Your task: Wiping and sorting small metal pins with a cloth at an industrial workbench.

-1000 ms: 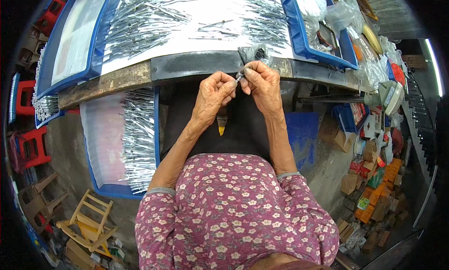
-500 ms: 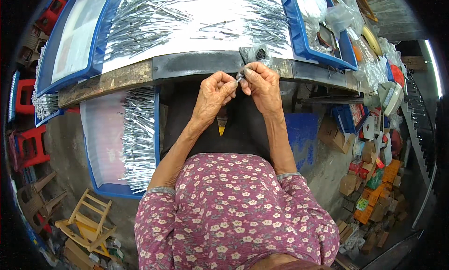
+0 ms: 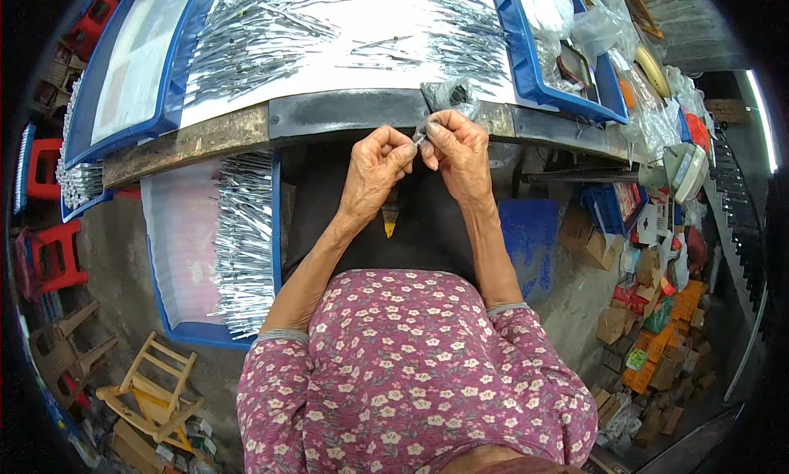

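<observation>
Fingertips of our left hand (image 3: 374,166) and right hand (image 3: 457,149) pinched one small metal piece (image 3: 420,135) at the workbench edge (image 3: 345,112); blue trays (image 3: 514,47) of metal strips (image 3: 246,43) crowded a cluttered workshop.

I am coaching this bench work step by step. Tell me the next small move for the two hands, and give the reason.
Probably finish seating the small metal piece pinched between the left hand and right hand. Both hands meet at it, just in front of the bench edge, so the piece looks unfinished. Only then lay it with the metal strips on the white tray.
</observation>
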Demonstrator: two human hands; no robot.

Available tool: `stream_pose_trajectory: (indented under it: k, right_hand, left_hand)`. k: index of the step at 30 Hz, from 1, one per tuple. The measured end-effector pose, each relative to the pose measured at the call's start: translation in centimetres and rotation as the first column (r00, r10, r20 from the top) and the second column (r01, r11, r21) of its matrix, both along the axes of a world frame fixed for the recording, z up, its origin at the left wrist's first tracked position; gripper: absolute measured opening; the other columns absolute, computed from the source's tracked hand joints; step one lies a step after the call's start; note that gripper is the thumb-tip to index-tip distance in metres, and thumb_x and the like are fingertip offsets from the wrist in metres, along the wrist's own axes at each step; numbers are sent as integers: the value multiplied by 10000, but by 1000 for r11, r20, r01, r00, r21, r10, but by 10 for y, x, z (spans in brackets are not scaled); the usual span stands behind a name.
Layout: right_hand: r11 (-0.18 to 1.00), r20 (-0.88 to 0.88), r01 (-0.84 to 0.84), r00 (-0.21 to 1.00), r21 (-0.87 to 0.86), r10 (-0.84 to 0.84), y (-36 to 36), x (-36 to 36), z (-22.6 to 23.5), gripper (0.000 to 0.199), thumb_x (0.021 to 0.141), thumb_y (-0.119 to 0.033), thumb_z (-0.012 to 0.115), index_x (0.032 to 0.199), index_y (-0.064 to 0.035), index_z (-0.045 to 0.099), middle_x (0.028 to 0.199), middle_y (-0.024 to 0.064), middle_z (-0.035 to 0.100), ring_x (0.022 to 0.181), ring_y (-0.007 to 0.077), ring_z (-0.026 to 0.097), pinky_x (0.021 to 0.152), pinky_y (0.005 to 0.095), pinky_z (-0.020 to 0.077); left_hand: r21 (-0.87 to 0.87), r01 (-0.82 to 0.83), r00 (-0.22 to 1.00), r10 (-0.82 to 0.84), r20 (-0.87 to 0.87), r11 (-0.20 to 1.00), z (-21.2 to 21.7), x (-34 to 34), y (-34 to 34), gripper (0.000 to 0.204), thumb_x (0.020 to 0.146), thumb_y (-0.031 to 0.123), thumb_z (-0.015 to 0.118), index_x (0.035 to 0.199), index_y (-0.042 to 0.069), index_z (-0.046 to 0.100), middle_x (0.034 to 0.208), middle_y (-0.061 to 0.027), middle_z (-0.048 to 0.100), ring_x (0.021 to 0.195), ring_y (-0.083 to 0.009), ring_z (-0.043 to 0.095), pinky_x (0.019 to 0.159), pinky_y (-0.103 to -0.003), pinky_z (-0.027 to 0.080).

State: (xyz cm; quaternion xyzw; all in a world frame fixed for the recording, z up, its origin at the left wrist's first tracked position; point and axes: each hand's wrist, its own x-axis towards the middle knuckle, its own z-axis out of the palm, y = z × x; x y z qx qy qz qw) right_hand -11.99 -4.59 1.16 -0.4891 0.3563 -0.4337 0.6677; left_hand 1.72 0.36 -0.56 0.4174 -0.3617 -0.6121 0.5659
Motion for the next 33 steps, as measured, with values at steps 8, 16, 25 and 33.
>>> stream_pose_trajectory:
  k: [8, 16, 25, 33]
  right_hand:
    - [982, -160, 73, 982, -174, -101, 13, 5, -1, 98, 848, -63, 530, 844, 28, 564, 663, 32, 550, 557, 58, 494, 479, 171, 386]
    - [986, -194, 22, 979, -167, -55, 14, -2, -1, 95, 832, -63, 547, 834, 20, 593, 685, 22, 558, 585, 58, 493, 512, 183, 388]
    - [997, -62, 54, 996, -58, -58, 6, -12, -2, 114, 835, -69, 544, 871, 29, 588, 698, 36, 569, 578, 67, 500, 496, 184, 378]
    - [997, -31, 67, 997, -37, -68, 8, -16, -2, 128, 849, -68, 522, 893, 44, 566, 671, 49, 553, 541, 76, 486, 473, 185, 370]
  left_hand:
    - [0, 19, 999, -19, -39, 1000, -5, 0, 1, 126, 839, 128, 563, 780, 21, 533, 619, 18, 503, 530, -23, 412, 468, -157, 331]
    - [-23, 26, 1000, -26, -7, 999, -3, -1, 2, 138, 847, 143, 557, 785, 22, 534, 624, 14, 505, 525, -17, 398, 447, -152, 308]
    - [-61, 172, 983, -175, -49, 983, 3, 2, 0, 93, 842, 69, 498, 897, 4, 535, 703, -2, 536, 531, -21, 414, 436, -149, 307]
    - [-24, 151, 988, -151, 14, 988, 10, -1, 0, 111, 823, 27, 512, 922, -16, 537, 717, -19, 560, 542, -30, 477, 436, -147, 356]
